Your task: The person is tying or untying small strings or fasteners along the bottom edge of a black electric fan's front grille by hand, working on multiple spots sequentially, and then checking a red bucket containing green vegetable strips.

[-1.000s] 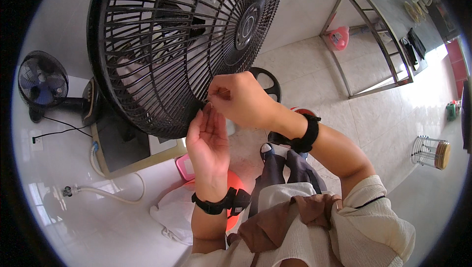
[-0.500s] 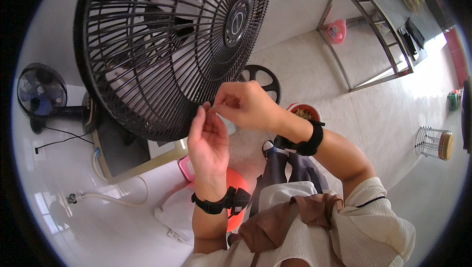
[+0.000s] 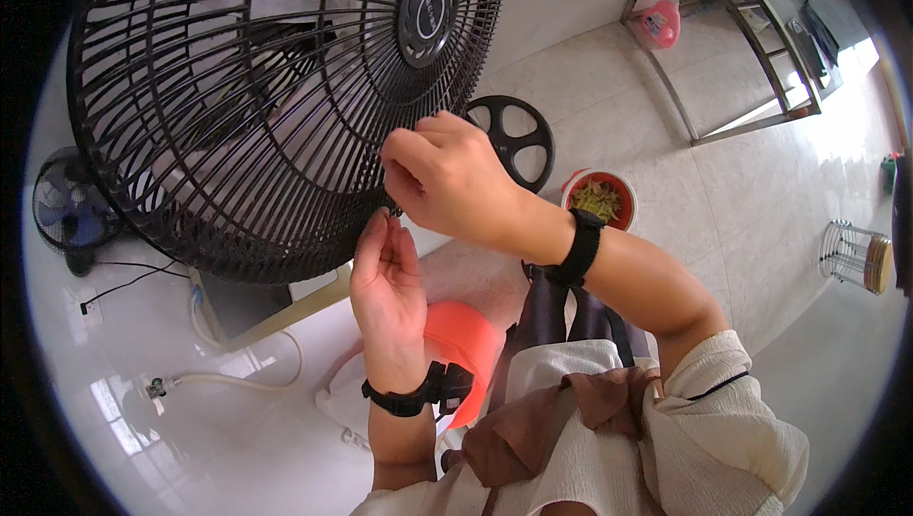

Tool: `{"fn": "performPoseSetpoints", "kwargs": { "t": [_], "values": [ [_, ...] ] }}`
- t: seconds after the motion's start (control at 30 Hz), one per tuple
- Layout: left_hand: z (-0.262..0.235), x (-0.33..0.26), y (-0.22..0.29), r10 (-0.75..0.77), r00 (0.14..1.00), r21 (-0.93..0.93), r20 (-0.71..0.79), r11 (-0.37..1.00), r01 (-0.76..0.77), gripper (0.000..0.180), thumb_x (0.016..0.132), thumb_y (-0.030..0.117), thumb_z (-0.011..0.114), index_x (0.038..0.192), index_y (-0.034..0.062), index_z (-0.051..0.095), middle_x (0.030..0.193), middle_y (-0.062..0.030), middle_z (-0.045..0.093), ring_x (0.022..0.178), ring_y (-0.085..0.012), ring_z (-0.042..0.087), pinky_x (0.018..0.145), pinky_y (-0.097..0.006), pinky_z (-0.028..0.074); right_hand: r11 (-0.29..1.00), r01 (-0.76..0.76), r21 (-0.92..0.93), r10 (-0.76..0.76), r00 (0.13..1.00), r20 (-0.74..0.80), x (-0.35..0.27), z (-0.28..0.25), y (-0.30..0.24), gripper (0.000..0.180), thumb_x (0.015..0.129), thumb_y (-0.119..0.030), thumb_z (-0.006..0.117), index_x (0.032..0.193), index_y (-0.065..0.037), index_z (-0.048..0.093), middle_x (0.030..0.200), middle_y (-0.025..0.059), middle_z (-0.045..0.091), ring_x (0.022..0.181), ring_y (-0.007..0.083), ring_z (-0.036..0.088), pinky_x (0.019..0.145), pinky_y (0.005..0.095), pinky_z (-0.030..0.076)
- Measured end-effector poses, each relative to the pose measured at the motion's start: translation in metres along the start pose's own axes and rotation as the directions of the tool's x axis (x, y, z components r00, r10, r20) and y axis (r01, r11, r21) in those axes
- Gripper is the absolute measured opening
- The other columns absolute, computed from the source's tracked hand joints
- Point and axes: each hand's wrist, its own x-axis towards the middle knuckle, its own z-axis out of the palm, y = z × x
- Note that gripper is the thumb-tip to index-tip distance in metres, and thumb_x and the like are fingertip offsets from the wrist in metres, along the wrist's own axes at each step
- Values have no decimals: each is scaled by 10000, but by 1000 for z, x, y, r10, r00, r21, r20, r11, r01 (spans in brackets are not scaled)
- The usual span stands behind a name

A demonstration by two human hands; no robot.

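Observation:
A large black fan with a round wire grille [image 3: 285, 126] tilts across the upper left, its hub at the right of the grille. At the grille's lower right edge, my left hand [image 3: 392, 292] is palm up, with thumb and fingertips closed on the rim. Just above it my right hand [image 3: 455, 178] is curled into a closed grip against the wires. Whatever its fingers hold is hidden behind the knuckles. Black bands circle both wrists. Beyond my right hand, a black round base with wide openings [image 3: 544, 140] rests on the tiled floor.
By my feet stands a red-lined bowl [image 3: 629, 194] of yellow-green scraps. An orange tub [image 3: 480, 331] is beside my left forearm. Left: a smaller fan [image 3: 68, 207], a cable [image 3: 138, 274] and a pale hose [image 3: 252, 386]. Right: a metal table frame [image 3: 756, 124], pink jug [image 3: 661, 23] and stools [image 3: 861, 257].
My right hand has moved up and left, away from the left fingertips, onto the grille. The thin strand seen between my hands is now out of sight. The view has shifted.

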Motion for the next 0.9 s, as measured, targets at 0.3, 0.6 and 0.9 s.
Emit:
{"fn": "performPoseSetpoints", "kwargs": {
  "t": [0.3,0.6,0.9],
  "values": [
    [2,2,-4,-17,999,-83,49,996,21,176,813,51,560,963,-42,564,935,-81,585,863,-125,572,779,-214,497,962,-265,71,240,937,253,7,2,-15,112,620,-11,566,615,-32,456,512,100,447,504,269,480,453,372,408],
    [-5,6,-5,-52,988,-153,145,985,74,161,809,45,562,951,-30,577,963,-79,592,882,-116,575,796,-222,495,972,-230,-44,230,902,364,22,-6,-24,111,626,-68,558,632,-5,468,553,147,511,583,345,534,552,433,449],
    [-5,9,0,-79,986,-176,147,979,105,170,810,38,560,963,-33,575,975,-94,595,904,-125,574,821,-225,484,979,-136,-155,181,926,330,23,-1,-16,45,648,-22,547,614,-24,516,523,115,483,522,292,501,462,379,415]
  ]
}}
